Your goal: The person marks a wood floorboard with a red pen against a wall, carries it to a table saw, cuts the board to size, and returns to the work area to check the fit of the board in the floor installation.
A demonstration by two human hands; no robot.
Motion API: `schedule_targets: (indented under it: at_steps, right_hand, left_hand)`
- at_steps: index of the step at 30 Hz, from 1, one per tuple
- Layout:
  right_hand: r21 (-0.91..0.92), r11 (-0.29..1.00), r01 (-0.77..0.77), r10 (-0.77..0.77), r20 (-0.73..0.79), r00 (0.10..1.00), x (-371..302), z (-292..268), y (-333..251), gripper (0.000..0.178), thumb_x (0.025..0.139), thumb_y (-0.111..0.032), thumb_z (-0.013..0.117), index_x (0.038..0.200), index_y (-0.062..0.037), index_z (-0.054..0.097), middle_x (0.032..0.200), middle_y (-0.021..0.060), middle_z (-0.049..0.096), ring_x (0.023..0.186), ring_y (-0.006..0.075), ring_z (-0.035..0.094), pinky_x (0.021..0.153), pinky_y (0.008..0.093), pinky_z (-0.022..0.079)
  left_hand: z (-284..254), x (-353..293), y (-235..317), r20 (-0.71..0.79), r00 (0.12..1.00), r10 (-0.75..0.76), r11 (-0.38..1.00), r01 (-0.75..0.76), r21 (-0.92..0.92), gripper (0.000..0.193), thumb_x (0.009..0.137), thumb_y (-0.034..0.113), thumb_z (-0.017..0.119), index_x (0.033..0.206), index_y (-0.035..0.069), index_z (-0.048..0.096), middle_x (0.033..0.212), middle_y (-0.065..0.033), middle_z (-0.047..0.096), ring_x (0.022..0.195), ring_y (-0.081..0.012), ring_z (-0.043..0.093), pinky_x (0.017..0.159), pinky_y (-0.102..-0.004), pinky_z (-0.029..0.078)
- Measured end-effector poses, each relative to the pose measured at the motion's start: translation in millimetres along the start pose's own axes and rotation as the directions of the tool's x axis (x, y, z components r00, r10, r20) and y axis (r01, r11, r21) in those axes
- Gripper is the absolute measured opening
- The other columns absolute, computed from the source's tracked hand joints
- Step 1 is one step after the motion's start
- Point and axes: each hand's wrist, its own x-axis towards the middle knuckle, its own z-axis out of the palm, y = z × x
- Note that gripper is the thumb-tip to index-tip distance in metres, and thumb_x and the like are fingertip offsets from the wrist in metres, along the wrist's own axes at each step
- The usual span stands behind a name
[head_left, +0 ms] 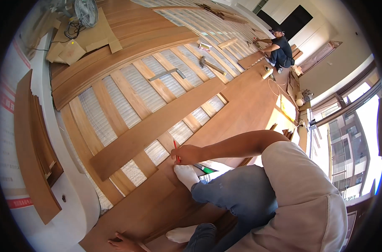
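My right hand [188, 155] is closed around a slim red pencil [175, 145], held upright just beside my white-socked foot at the edge of the laid brown floorboards [149, 206]. At the lower edge, my left hand [126, 243] rests on the boards with its fingers apart, holding nothing. A loose brown plank [157, 126] lies slantwise across the pale wooden battens [128, 94], ahead of my right hand. Beyond it are a metal try square [168, 74] and a claw hammer [212, 66]. A green-and-black tool [205, 169] lies behind my right wrist, partly hidden.
A co-worker [280, 50] squats at the far right near a cream-coloured canister [267, 74]. Stacked planks [128, 61] lie across the battens; more planks [35, 147] lean at left. A fan [86, 12] stands on cardboard at the back left. Windows line the right.
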Motion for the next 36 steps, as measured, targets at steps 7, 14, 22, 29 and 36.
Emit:
schedule_targets:
  at_steps: [7,14,22,29,36]
  right_hand:
    - [0.1,0.959,-0.264,0.265,0.009,0.964,-56,-69,-33,0.052,0.103,-0.054,0.042,0.116,-0.0078,0.061,0.089,0.0129,0.073,0.089,0.0311,0.069,0.081,0.0431,0.052]
    - [-0.036,0.971,-0.236,0.23,-0.125,0.965,-85,-134,-17,0.041,0.098,-0.042,0.049,0.108,-0.0057,0.063,0.093,0.012,0.072,0.086,0.0258,0.069,0.082,0.0387,0.053]
    - [0.175,0.915,-0.364,0.359,0.063,0.931,-80,-160,-61,0.016,0.097,-0.016,0.064,0.097,-0.0005,0.063,0.076,0.0068,0.066,0.068,0.011,0.063,0.059,0.026,0.051]
    - [0.391,0.908,-0.147,0.068,0.208,0.976,27,-30,-188,0.022,0.097,-0.011,0.065,0.116,0.0014,0.063,0.091,0.0091,0.071,0.081,0.0135,0.066,0.073,0.0282,0.053]
    - [0.439,0.89,0.125,-0.199,0.126,0.972,123,120,-278,0.028,0.103,-0.027,0.059,0.109,-0.0004,0.066,0.088,0.003,0.07,0.078,0.0083,0.061,0.07,0.0255,0.05]
  left_hand:
    - [-3,13,5,-0.017,0.999,-0.035,0.962,0.029,-0.271,0.055,0.106,0.045,0.041,0.132,-0.003,0.043,0.142,-0.0281,0.041,0.121,-0.0442,0.048,0.097,-0.0582,0.043]
    - [14,7,17,-0.002,0.995,-0.099,0.994,0.099,-0.046,0.061,0.105,0.045,0.04,0.147,0.001,0.034,0.153,-0.0248,0.034,0.135,-0.0433,0.041,0.106,-0.0579,0.037]
    - [26,14,52,-0.08,0.995,0.061,0.997,-0.064,-0.031,0.051,0.104,0.021,0.038,0.148,-0.005,0.038,0.151,-0.0297,0.038,0.144,-0.0406,0.029,0.12,-0.0478,0.024]
    - [16,24,-18,-0.112,0.991,-0.073,0.997,0.077,0.029,0.054,0.102,0.03,0.041,0.152,0.009,0.038,0.157,-0.024,0.033,0.147,-0.039,0.027,0.117,-0.0527,0.03]
    - [26,13,3,-0.141,0.987,-0.071,0.997,0.075,0.028,0.053,0.102,0.027,0.04,0.151,0.007,0.041,0.155,-0.0252,0.035,0.144,-0.0419,0.031,0.116,-0.0543,0.029]
